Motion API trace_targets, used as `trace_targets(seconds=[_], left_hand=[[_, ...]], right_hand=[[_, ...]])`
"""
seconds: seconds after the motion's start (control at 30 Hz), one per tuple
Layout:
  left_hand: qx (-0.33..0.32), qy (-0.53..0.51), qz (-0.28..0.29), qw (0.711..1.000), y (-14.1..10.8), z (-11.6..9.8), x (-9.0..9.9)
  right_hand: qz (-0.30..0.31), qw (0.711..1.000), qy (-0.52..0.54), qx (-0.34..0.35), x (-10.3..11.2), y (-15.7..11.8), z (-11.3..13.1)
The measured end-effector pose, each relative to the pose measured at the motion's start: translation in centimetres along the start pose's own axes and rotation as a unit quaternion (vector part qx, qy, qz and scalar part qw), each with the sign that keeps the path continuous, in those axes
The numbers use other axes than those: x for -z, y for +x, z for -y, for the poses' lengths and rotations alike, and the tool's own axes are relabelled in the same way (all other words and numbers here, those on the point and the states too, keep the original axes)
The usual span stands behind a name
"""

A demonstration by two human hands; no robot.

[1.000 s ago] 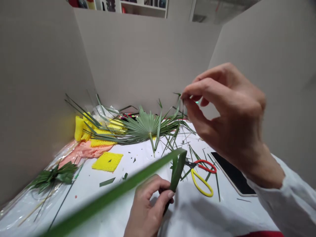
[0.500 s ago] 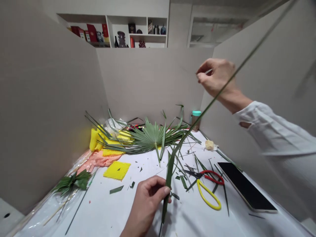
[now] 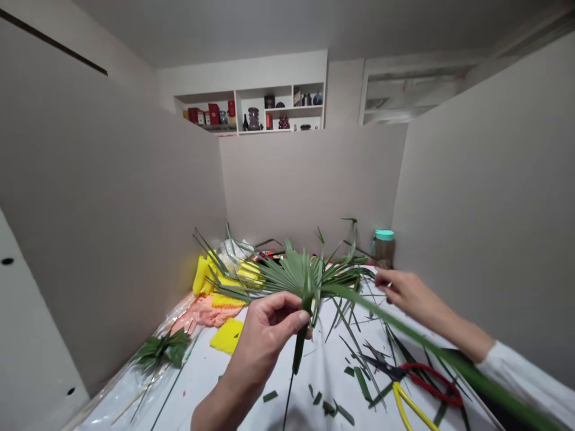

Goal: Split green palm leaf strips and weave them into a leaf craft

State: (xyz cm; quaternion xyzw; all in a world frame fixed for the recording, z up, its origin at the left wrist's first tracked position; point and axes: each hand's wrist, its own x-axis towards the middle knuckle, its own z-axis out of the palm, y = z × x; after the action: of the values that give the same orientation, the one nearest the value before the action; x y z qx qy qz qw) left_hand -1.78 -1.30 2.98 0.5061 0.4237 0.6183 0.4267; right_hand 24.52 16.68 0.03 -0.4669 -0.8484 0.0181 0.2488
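My left hand (image 3: 265,341) pinches a folded green leaf piece (image 3: 300,341) between thumb and fingers, above the middle of the table; a thin dark stem hangs below it. From near that hand a long leaf strip (image 3: 395,326) bends away to the lower right, blurred at its near end. My right hand (image 3: 399,290) is at the right, fingers curled together; whether they hold anything is too small to make out. Behind my left hand lies a large fan-shaped palm leaf (image 3: 287,269). Scissors (image 3: 395,372) with red and yellow handles rest at the lower right.
A bottle with a turquoise lid (image 3: 384,245) stands at the back right. Yellow foam netting (image 3: 227,336), pink cloth (image 3: 206,311) and a leafy piece (image 3: 162,350) lie left. Leaf scraps (image 3: 330,408) are scattered in front. Grey partitions (image 3: 309,179) enclose the table (image 3: 202,395).
The view has tilted up and shifted left. My right hand has come down from high up to near table level. The long strip now slopes down rightward instead of rising.
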Motion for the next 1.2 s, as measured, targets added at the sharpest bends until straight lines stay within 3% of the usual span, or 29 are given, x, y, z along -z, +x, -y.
trace_targets(seconds=[0.1,0.2,0.33,0.47,0.63,0.7,0.97,1.2], left_hand=[[-0.032,0.026,-0.009,0.999,0.8,-0.6,-1.0],[-0.065,0.067,-0.008,0.996,1.5,-0.5,-1.9],[-0.112,0.117,0.011,0.987,2.3,0.3,-2.8],[-0.161,0.145,-0.009,0.976,3.1,0.9,-3.5],[-0.183,0.156,-0.007,0.971,3.4,1.1,-4.4],[-0.18,0.156,0.003,0.971,3.2,1.0,-4.6],[-0.134,0.151,0.04,0.979,2.7,1.1,-5.0],[-0.126,0.15,0.053,0.979,2.7,1.2,-5.2]], right_hand=[[0.022,0.999,0.037,0.014,-1.9,-0.9,1.4],[0.022,0.995,0.096,0.021,-2.0,-1.3,2.9],[0.006,0.979,0.205,0.01,0.3,-1.9,5.0],[-0.002,0.949,0.316,-0.011,3.3,-3.1,7.2],[-0.062,0.891,0.446,-0.057,5.6,-4.3,9.2],[-0.081,0.884,0.457,-0.059,6.1,-4.3,9.8],[-0.181,0.9,0.396,0.022,6.7,-3.5,11.6],[-0.156,0.906,0.388,0.063,7.4,-3.4,11.9]])
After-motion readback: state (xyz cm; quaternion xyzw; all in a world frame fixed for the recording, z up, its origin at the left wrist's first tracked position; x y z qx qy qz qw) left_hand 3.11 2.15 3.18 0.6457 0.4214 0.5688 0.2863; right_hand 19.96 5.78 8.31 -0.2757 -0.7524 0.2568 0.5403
